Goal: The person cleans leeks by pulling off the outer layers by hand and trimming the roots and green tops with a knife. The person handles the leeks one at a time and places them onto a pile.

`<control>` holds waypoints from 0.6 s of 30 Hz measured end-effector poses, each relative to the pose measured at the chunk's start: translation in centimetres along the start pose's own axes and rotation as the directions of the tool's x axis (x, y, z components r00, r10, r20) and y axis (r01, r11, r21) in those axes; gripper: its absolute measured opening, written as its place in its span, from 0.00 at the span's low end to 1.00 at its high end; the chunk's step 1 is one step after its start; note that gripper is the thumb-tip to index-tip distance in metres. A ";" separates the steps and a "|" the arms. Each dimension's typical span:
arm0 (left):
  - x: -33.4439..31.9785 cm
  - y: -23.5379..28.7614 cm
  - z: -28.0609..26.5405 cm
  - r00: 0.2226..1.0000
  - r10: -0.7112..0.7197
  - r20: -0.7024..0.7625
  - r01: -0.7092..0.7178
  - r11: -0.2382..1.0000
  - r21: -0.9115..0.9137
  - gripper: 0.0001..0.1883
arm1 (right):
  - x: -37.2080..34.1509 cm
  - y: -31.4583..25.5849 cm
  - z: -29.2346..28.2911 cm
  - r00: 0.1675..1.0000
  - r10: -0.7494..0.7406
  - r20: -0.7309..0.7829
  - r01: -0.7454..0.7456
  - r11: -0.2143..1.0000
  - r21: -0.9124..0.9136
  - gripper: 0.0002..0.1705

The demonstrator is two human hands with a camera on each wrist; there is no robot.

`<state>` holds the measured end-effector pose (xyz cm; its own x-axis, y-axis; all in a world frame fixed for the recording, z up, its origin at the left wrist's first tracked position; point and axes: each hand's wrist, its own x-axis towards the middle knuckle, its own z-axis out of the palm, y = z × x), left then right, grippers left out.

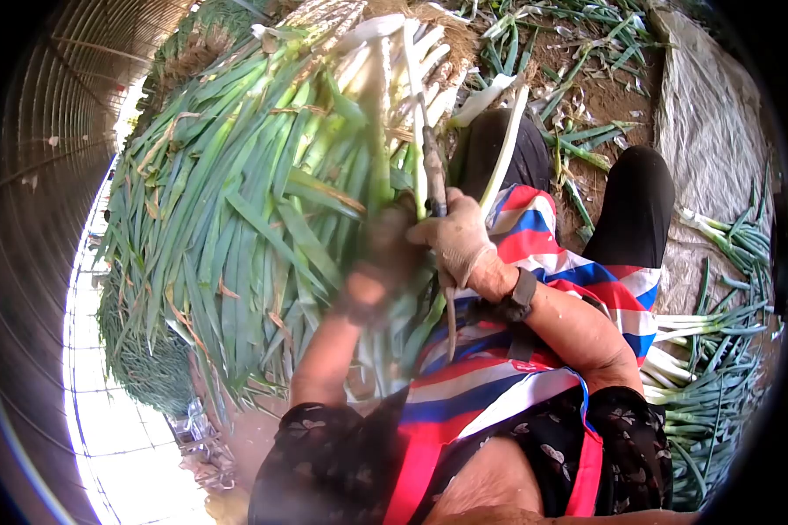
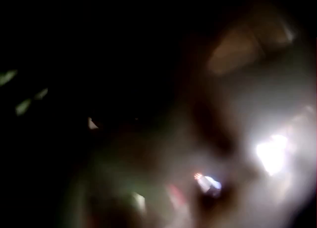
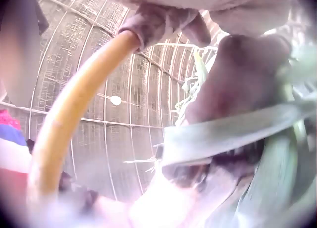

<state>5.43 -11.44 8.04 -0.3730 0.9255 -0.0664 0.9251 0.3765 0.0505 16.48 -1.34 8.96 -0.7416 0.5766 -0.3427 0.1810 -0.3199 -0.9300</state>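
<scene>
My right hand [image 1: 460, 241], in a pale glove, grips a tool with a wooden handle [image 3: 81, 104]. The handle is curved and yellowish, with a wrapping near the grip. The tool's dark upper part [image 1: 433, 166] points away from me, its kind unclear. My left hand [image 1: 387, 245], in a dark glove and blurred, holds a green onion [image 1: 381, 131] by its leafy part, white end away from me. Green leaves [image 3: 237, 134] cross in front of the left hand in the right wrist view. Another pale stalk [image 1: 414, 114] passes between the hands. The left wrist view is mostly dark and blurred.
A large heap of green onions [image 1: 228, 201] lies to my left, with white ends [image 1: 429, 61] at the back. More onions [image 1: 718, 376] lie at right beside a pale sheet [image 1: 709, 122]. Trimmed leaves litter the soil [image 1: 604, 96]. My knee [image 1: 630, 206] rises nearby.
</scene>
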 end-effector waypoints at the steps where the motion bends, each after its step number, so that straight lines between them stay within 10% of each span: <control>1: 0.3 0.2 -1.6 0.980 -0.139 0.139 0.134 0.990 0.044 0.20 | -0.3 0.2 0.1 1.000 0.018 0.022 -0.017 1.000 -0.020 0.20; 5: -0.2 -1.7 0.1 0.858 -0.181 -0.480 0.171 0.983 -0.065 0.17 | -2.7 2.1 1.0 0.995 0.045 0.092 -0.051 0.997 0.064 0.21; 12: 0.6 -2.2 1.3 0.918 -0.220 -0.328 0.344 0.854 0.390 0.13 | -5.7 1.9 1.2 0.978 0.102 0.179 -0.075 0.985 -0.153 0.25; 18: -0.3 -4.8 2.8 0.925 -0.105 -0.365 0.247 0.897 0.366 0.10 | -6.4 4.3 0.7 0.934 0.129 0.332 0.051 0.874 -0.482 0.23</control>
<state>1.32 -13.61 5.02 -0.4685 0.8319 0.2973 0.7643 0.5504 -0.3359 21.52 -6.94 7.28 -0.8843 0.2478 -0.3956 0.4319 0.1124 -0.8949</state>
